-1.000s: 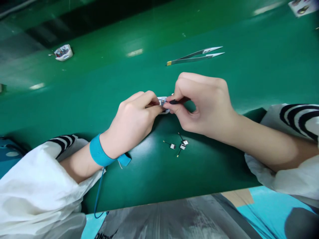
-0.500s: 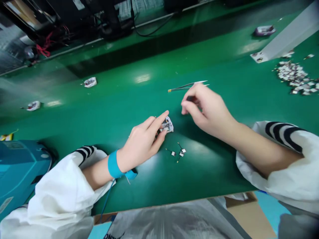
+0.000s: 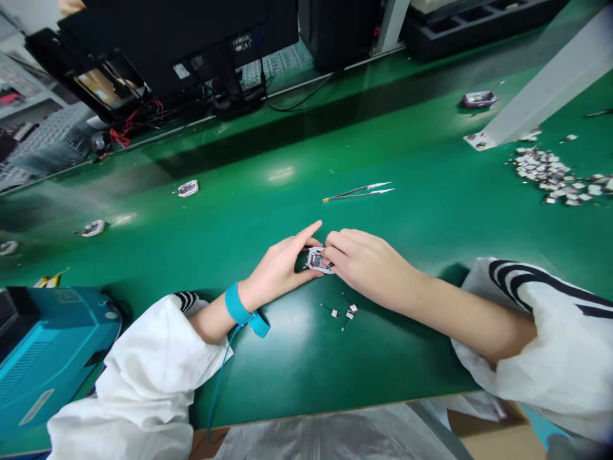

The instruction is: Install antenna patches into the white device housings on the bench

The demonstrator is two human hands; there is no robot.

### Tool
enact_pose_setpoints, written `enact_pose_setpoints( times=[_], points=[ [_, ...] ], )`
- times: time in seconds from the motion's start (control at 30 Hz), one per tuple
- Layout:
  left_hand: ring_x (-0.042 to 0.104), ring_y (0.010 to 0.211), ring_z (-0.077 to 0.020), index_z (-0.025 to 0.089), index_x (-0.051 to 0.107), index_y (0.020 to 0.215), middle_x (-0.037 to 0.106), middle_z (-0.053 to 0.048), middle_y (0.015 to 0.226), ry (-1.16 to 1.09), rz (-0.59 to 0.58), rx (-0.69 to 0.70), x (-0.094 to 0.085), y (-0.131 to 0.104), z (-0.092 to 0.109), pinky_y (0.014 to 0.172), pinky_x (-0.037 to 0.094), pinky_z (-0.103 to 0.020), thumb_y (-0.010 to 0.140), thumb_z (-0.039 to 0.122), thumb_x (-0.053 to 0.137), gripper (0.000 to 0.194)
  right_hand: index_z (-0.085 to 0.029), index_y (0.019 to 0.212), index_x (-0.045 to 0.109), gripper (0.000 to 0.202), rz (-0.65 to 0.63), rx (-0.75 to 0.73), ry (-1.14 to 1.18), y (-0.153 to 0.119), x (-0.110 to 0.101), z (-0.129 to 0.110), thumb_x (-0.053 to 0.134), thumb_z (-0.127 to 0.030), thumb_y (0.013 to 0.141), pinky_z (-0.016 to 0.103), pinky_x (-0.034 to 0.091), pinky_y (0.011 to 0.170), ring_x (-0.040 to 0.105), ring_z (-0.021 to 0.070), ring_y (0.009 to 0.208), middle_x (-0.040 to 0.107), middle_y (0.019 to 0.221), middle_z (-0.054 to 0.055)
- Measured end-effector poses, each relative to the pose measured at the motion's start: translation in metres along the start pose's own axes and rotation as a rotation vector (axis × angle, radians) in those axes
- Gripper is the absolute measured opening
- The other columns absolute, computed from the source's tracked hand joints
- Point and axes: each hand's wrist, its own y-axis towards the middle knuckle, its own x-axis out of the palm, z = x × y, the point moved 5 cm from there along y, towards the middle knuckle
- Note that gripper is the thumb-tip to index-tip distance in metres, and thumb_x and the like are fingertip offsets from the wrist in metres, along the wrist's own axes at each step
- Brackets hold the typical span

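Observation:
My left hand (image 3: 282,262) grips a small white device housing (image 3: 316,260) between thumb and fingers, close to the green table. Inside the housing a circuit board shows. My right hand (image 3: 364,259) is closed in a pinch at the housing's right side. A small black part (image 3: 330,264) shows at its fingertips; most of it is hidden. Just below the hands lie 3 small square modules with short leads, one of them a silvery module (image 3: 335,313). Beyond the hands lies a pair of metal tweezers (image 3: 359,193), its tips pointing right.
Other housings stand on the table, including a white one (image 3: 188,188) and a purple-edged one (image 3: 480,99). At right, a pile of small modules (image 3: 546,172) lies by a grey post (image 3: 536,83). A teal machine (image 3: 62,358) is at left. A blue wrist-strap cord (image 3: 215,383) hangs over the front edge.
My right hand has come down and left from near the tweezers to the housing, with the black part in its fingers. My left fingers have shifted, uncovering more of the housing. The view has tilted up.

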Motion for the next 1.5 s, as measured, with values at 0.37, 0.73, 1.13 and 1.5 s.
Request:
enact_pose_setpoints(
  times=[0.37,0.73,1.13,1.5],
  points=[
    [0.059,0.083,-0.0111,0.023,0.026,0.127,0.060,-0.002,0.097,-0.202,0.091,-0.106,0.000,-0.003,0.002,0.079,0.050,-0.021,0.063,0.019,0.069,0.078,-0.014,0.066,0.054,0.016,0.176,-0.151,-0.042,0.007,-0.014,-0.002,0.045,-0.013,0.078,0.026,0.026,0.057,0.035,0.0146,0.061,0.047,0.062,0.003],
    [0.060,0.079,-0.0110,0.020,0.030,0.124,0.061,-0.002,0.094,-0.196,0.145,-0.085,0.000,-0.004,0.005,0.077,0.050,-0.022,0.062,0.020,0.069,0.073,-0.012,0.076,0.059,0.021,0.134,-0.027,0.197,0.003,-0.006,0.007,0.039,-0.013,0.082,0.023,0.035,0.060,0.041,0.0128,0.066,0.054,0.072,0.005],
    [0.061,0.080,-0.0113,0.019,0.038,0.115,0.063,-0.003,0.093,-0.267,0.332,-0.097,-0.009,-0.008,0.010,0.077,0.050,-0.023,0.062,0.022,0.070,0.063,-0.012,0.073,0.057,0.012,0.312,0.100,0.427,0.009,-0.011,0.014,0.046,-0.010,0.078,0.024,0.041,0.062,0.048,0.0109,0.067,0.057,0.071,0.004],
    [0.061,0.081,-0.0122,0.018,0.042,0.108,0.063,-0.004,0.093,-0.404,0.367,-0.083,-0.007,-0.010,0.007,0.077,0.051,-0.023,0.061,0.024,0.071,0.056,-0.014,0.073,0.056,0.006,0.380,0.134,0.548,0.008,-0.006,0.020,0.054,-0.018,0.077,0.022,0.041,0.059,0.048,0.0089,0.065,0.055,0.069,0.002]
  ],
)
